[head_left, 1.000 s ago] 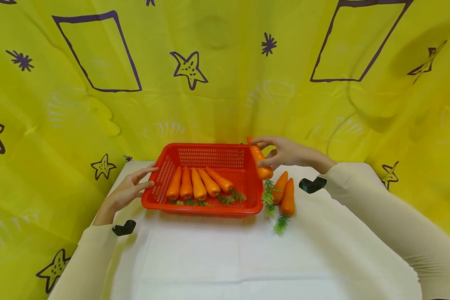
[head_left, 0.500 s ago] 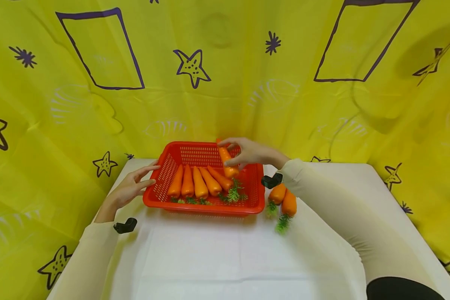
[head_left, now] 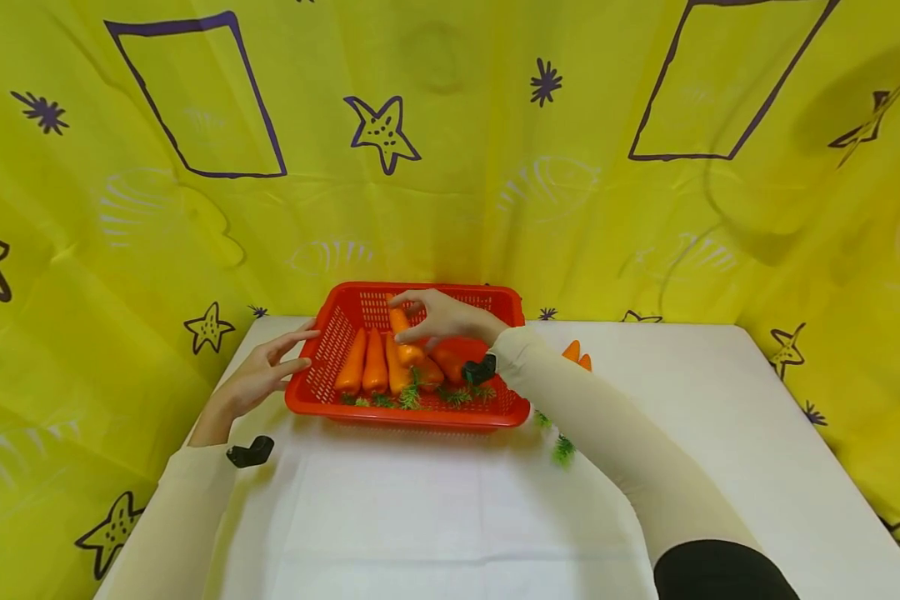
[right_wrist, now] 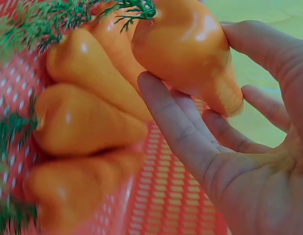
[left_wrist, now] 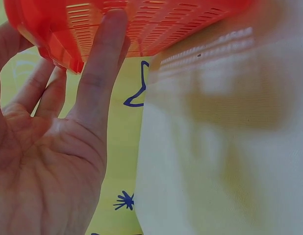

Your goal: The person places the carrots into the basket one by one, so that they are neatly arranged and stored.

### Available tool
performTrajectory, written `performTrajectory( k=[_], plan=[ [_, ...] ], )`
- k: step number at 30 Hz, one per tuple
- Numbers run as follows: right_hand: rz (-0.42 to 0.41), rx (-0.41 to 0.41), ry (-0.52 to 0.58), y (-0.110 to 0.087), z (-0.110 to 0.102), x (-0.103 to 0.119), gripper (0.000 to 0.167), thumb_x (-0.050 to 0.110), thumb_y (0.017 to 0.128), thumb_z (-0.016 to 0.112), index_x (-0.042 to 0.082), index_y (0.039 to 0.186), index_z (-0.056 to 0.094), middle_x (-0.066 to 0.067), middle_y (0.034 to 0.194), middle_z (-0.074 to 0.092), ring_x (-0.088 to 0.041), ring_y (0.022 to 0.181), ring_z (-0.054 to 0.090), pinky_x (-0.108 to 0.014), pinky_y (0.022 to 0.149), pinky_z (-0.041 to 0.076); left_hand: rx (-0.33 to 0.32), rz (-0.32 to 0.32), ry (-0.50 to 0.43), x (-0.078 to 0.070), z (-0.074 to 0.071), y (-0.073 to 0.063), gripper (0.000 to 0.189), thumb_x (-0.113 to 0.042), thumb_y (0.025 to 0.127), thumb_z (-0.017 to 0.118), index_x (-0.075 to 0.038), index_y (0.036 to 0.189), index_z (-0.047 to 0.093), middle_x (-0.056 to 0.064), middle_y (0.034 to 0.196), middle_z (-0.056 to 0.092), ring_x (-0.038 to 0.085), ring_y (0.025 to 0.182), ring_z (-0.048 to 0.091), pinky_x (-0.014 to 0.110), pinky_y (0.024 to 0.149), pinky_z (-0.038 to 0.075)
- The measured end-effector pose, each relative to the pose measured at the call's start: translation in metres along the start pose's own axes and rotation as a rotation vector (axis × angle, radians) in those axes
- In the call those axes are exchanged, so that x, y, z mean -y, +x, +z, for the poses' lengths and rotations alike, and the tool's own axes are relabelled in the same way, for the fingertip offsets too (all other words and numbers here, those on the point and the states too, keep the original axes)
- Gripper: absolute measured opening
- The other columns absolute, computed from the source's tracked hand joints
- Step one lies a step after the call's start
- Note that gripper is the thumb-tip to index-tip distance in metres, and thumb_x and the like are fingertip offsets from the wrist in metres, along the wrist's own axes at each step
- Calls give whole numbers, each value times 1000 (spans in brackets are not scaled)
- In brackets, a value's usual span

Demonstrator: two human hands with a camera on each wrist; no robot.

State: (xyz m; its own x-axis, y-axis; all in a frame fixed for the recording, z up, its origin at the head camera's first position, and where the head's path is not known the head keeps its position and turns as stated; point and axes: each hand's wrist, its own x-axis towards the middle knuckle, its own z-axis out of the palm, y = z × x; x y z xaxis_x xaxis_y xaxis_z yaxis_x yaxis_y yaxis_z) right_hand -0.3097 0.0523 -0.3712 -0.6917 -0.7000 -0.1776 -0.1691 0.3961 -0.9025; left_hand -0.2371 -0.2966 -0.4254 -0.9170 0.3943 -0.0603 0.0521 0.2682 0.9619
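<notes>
A red plastic basket stands on the white table, with several orange carrots lying side by side in it. My right hand reaches over the basket and holds one more carrot between thumb and fingers above the others; the right wrist view shows this carrot in the fingers, close over the lying carrots. My left hand rests with straight fingers against the basket's left wall.
Two more carrots lie on the white table to the right of the basket, mostly hidden behind my right sleeve. A yellow patterned cloth hangs behind and at both sides.
My right hand has carried the carrot leftward, from the basket's right rim to over the carrots inside, and lower. The left hand has stayed at the basket's side.
</notes>
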Motion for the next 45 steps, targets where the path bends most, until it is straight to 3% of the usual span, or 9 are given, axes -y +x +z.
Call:
performTrajectory(
  k=[5, 8, 12, 16, 27, 31, 34, 37, 45],
  plan=[
    [-6, 12, 45, 21, 16, -1, 70, 17, 93, 78, 13, 155, 45, -16, 152, 42, -30, 106, 66, -52, 85, 59, -4, 1, -2, 1, -2, -1, 56, -14, 105, 60, -4, 156, 40, 2, 173, 11, 41, 150, 24, 35, 88, 57],
    [-10, 10, 51, 32, 25, -4, 69, 18, 94, 77, 11, 155, 44, -15, 153, 40, -27, 88, 68, -51, 84, 59, -4, 1, -18, 1, -2, 0, 56, -14, 105, 60, -4, 156, 40, 1, 173, 11, 42, 150, 24, 36, 87, 58],
    [2, 9, 57, 44, 35, -7, 71, 19, 95, 76, 8, 157, 42, -15, 156, 39, -22, 86, 66, -46, 81, 60, -2, 2, -23, 2, -2, 2, 55, -13, 105, 60, -4, 156, 41, 0, 173, 12, 43, 149, 27, 37, 87, 58],
    [15, 17, 103, 52, 43, -11, 73, 17, 95, 76, 7, 157, 40, -18, 147, 48, -25, 93, 69, -42, 77, 61, -3, 0, -16, 3, -2, 2, 55, -14, 105, 60, -5, 156, 41, 0, 173, 13, 43, 148, 29, 37, 86, 59],
    [53, 5, 133, 63, 51, -13, 70, 18, 96, 74, 8, 157, 41, -17, 130, 60, -24, 88, 68, -44, 79, 61, -6, -9, 3, 2, -1, 2, 54, -13, 105, 59, -6, 156, 41, 0, 173, 13, 44, 146, 32, 37, 87, 58],
    [79, 13, 127, 66, 51, -13, 68, 21, 97, 74, 6, 155, 44, -11, 108, 66, -21, 79, 65, -42, 79, 61, -8, -11, 1, 2, -1, 2, 54, -12, 105, 58, -6, 156, 41, 0, 173, 13, 44, 146, 33, 37, 86, 59],
    [105, 24, 121, 67, 52, -14, 64, 24, 97, 73, 6, 153, 47, -7, 88, 61, -20, 72, 59, -41, 78, 61, -5, -12, -7, 1, -1, 1, 54, -12, 105, 58, -5, 156, 41, 0, 173, 12, 45, 147, 30, 38, 86, 59],
    [124, 24, 123, 69, 54, -15, 63, 27, 98, 73, 7, 153, 48, -7, 79, 56, -20, 71, 53, -40, 76, 60, -3, -12, -8, 0, -1, 1, 54, -12, 105, 59, -5, 156, 41, 0, 173, 12, 44, 149, 28, 38, 87, 59],
    [115, -3, 96, 73, 60, -15, 69, 35, 96, 75, 8, 153, 47, -12, 108, 65, -18, 77, 62, -38, 74, 61, -4, -6, 4, -1, -1, -1, 55, -14, 105, 59, -5, 156, 41, 1, 173, 11, 45, 149, 26, 40, 88, 58]
  ],
)
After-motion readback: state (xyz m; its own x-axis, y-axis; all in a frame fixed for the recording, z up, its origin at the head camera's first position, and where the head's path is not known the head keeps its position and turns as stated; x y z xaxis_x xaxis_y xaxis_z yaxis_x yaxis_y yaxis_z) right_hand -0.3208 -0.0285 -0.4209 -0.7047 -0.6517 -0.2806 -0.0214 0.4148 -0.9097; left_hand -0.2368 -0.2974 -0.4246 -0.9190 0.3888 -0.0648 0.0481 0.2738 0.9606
